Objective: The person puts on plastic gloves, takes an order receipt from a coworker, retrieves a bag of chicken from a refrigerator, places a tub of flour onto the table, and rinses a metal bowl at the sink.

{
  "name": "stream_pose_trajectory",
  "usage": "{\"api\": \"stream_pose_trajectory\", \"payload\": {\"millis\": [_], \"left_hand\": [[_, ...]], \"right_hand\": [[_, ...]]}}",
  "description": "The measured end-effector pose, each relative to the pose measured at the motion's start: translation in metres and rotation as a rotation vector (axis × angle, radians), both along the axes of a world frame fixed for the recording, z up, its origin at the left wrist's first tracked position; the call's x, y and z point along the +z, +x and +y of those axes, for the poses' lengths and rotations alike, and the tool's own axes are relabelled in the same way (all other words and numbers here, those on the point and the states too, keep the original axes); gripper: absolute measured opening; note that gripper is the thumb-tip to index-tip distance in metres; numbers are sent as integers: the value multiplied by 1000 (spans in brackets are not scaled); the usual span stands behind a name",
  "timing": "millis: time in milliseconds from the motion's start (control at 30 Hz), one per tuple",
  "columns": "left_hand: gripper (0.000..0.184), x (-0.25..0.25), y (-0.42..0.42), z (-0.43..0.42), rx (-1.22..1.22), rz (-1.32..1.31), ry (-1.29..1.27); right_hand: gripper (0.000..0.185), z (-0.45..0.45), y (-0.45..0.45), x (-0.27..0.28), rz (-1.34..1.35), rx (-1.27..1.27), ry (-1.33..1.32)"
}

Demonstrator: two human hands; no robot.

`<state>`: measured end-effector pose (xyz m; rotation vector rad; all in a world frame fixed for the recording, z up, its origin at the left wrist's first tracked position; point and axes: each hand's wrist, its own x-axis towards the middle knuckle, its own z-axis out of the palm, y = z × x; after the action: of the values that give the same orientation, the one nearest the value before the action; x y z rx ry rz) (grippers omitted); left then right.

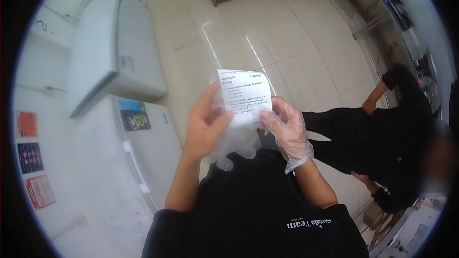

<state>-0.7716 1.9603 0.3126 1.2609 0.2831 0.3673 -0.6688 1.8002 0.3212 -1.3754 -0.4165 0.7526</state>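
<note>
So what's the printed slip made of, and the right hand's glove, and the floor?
The printed slip: matt white paper, by its curl and dark print. The glove on the right hand: probably thin, shiny plastic, being see-through and crinkled. The floor: glossy tile, perhaps ceramic, with joint lines and reflected light.

Black short-sleeved shirt, white lettering; clear glove, right grip.

Order receipt: white, printed in black lines of text. Worn disposable glove: colourless, translucent. Wearer's shirt: solid black, white lettering. Co-worker's clothing: solid black. Floor tiles: glossy beige, crossed by a grid of darker joint lines. Refrigerator: pale grey-white. Wall posters, top to bottom: orange-red; dark with reddish patches; red and white.
</note>
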Motion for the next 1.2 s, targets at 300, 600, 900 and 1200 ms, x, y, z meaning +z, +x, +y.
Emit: {"api": "stream_pose_trajectory", "payload": {"millis": [300,600,900,1200], "left_hand": [[61,-6,6,3,-108,8,-7],[68,3,32,-13,-194,21,-76],[67,-31,18,8,-198,-8,-80],[69,-57,47,-5,-222,0,-92]], "right_hand": [[18,2,-2,-10,280,-276,111],[25,-10,3,-3,182,-221,0],[21,16,-14,-27,110,-290,-114],[19,-18,9,-40,157,-191,-44]]}}
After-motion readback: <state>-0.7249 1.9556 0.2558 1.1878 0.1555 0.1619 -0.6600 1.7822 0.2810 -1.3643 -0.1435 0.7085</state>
